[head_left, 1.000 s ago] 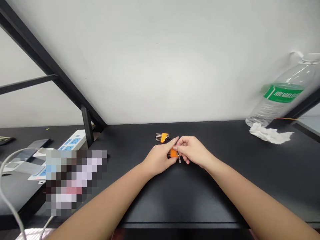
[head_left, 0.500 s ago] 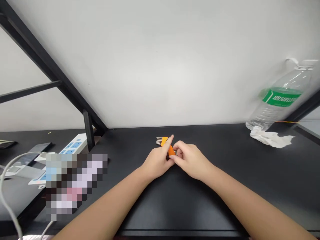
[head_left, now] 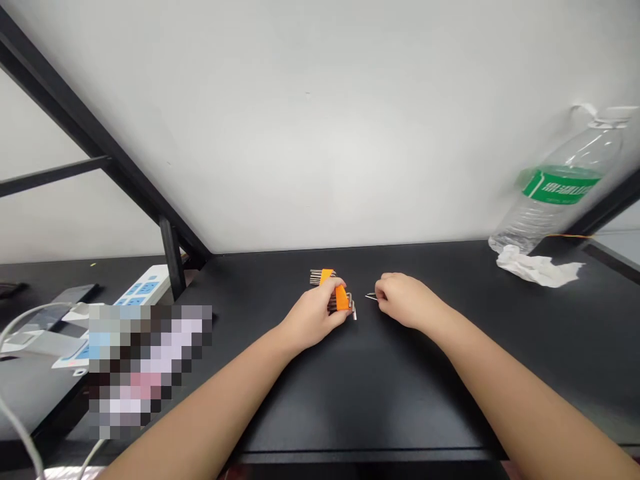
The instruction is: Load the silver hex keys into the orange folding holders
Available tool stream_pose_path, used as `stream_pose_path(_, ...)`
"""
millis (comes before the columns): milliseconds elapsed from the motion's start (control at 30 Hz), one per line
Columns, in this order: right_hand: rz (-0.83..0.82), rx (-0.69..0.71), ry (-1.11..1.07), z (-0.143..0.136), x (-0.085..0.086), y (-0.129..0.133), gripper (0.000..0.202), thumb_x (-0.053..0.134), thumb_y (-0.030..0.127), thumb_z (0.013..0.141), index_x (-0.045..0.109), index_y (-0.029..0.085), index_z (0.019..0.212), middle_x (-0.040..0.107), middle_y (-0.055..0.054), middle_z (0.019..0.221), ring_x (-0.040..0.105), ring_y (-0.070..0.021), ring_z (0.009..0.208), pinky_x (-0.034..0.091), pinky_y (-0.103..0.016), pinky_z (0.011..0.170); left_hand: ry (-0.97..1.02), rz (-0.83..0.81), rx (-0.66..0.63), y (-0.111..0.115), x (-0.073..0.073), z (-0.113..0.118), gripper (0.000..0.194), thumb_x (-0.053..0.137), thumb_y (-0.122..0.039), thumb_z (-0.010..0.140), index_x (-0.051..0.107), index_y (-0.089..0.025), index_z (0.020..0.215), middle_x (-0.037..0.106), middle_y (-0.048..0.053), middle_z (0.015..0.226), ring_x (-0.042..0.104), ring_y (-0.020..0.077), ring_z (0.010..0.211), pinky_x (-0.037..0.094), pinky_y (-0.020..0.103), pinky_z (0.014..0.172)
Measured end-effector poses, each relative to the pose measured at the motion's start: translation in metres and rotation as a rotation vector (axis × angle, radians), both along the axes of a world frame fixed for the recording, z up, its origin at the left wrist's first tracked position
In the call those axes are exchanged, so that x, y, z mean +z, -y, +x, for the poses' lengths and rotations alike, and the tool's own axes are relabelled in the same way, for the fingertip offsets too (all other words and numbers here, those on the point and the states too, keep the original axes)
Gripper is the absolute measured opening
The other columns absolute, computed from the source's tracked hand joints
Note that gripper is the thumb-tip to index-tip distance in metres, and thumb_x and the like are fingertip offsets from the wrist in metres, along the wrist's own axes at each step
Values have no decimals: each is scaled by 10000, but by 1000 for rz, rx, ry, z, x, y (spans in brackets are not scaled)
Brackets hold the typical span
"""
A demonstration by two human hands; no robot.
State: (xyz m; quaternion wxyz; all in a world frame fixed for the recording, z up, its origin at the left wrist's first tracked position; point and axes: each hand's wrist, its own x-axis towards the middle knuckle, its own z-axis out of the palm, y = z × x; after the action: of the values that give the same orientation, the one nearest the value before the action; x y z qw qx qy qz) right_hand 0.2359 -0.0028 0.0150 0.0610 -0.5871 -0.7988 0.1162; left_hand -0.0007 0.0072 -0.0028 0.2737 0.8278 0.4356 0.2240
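My left hand [head_left: 316, 312] is closed around an orange hex key holder [head_left: 342, 298], low over the black table. Several metal keys stick out of the holder's far left end, and bent short ends show at its right side. To the right, apart from the holder, my right hand [head_left: 404, 300] pinches a thin metal hex key [head_left: 371, 296]. Its tip points left toward the holder, while the rest is hidden by my fingers.
A large clear bottle with a green label [head_left: 563, 185] leans at the back right, with crumpled white tissue [head_left: 540, 268] before it. On the left are a white power strip [head_left: 159, 275], cables, a phone [head_left: 75, 300] and a black metal frame [head_left: 171, 253]. A blurred-out patch covers something there.
My right hand has moved right, away from the holder, with a hex key in its fingers. My left hand stays about in place, its index finger now curled down over the holder.
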Motion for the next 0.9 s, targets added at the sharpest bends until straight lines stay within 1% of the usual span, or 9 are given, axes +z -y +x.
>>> stream_pose_path(100,32,18,89,-8,-2,3,101,559,118,787,619,185,741,671,-95,874,608,-204,723,330,-299,580,0,38,2,-2,-1,-2,457,662,-289,852,559,-249,1296,722,42,1107,715,192,915,569,308,839)
stream_pose_path(200,39,12,74,-12,-3,5,75,571,116,759,579,188,740,659,-82,836,572,-183,660,295,-296,549,38,54,24,-3,-5,-3,538,631,-245,868,510,-251,1392,731,44,1139,726,196,961,575,328,891)
stream_pose_path(233,33,14,24,-12,-2,6,79,566,118,761,559,193,736,651,-65,810,550,-166,628,289,-290,540,56,54,27,-3,-6,-3,549,627,-233,868,498,-252,1402,730,43,1156,725,198,990,574,332,911)
stream_pose_path(300,-4,35,-144,-12,1,7,88,552,129,777,525,206,744,634,-23,752,510,-137,586,298,-271,532,89,48,32,-3,-7,-2,532,630,-223,863,504,-256,1379,725,39,1184,718,199,1040,571,335,942)
stream_pose_path(400,-72,87,-430,-9,9,9,84,533,143,798,513,225,791,607,31,705,496,-117,585,345,-242,554,107,38,54,-2,-5,-2,472,638,-224,856,538,-253,1317,735,32,1143,724,200,1022,579,342,937)
stream_pose_path(467,-90,105,-528,-8,12,10,77,526,153,804,519,230,801,594,46,697,493,-112,593,367,-236,571,103,46,65,-1,-2,-1,464,644,-226,851,551,-249,1305,734,35,1130,725,203,1013,580,347,936)
stream_pose_path(633,-74,128,-538,-8,14,10,69,518,186,828,554,227,786,564,52,663,454,-107,571,352,-241,565,82,67,17,0,-1,-1,458,662,-270,857,578,-259,1308,726,37,1158,719,204,1004,578,337,928)
stream_pose_path(767,-59,130,-537,-8,17,10,86,513,196,839,563,222,775,544,51,649,433,-107,568,344,-244,563,75,77,18,0,-2,-1,473,671,-283,851,584,-255,1314,730,36,1161,716,211,1015,576,338,926)
stream_pose_path(900,-72,120,-550,-7,19,12,99,504,201,845,569,222,773,546,49,654,431,-107,569,346,-243,560,55,82,5,1,1,-1,459,666,-282,853,585,-254,1304,733,26,1146,717,200,993,574,320,909)
